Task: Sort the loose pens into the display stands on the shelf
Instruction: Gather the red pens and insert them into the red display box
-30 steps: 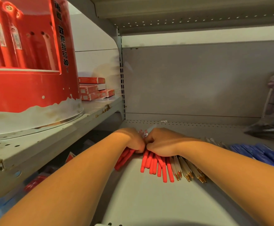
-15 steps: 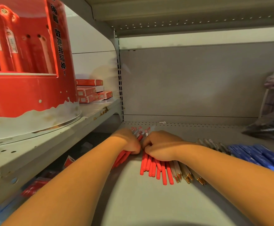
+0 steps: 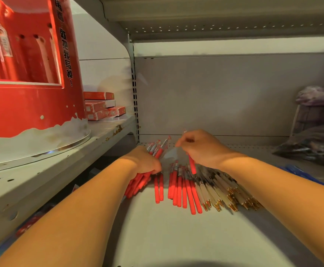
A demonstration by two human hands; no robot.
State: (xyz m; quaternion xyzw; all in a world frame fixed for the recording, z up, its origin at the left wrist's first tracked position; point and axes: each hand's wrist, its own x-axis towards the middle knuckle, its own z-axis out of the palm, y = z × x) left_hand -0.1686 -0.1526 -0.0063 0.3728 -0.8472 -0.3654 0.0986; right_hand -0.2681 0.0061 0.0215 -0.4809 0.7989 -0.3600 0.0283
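You face a grey metal shelf (image 3: 157, 237) with a grey back panel. On the higher ledge at the left stands the red display stand (image 3: 28, 105), with small red boxes (image 3: 99, 108) behind it. Your left hand (image 3: 145, 162) curls around a bundle of red pens (image 3: 138, 186) at the shelf's left edge. Your right hand (image 3: 201, 149) pinches a single red pen (image 3: 192, 166) above the loose red pens (image 3: 179, 189) (cream gold-tipped pens (image 3: 215, 193) lie just right of them).
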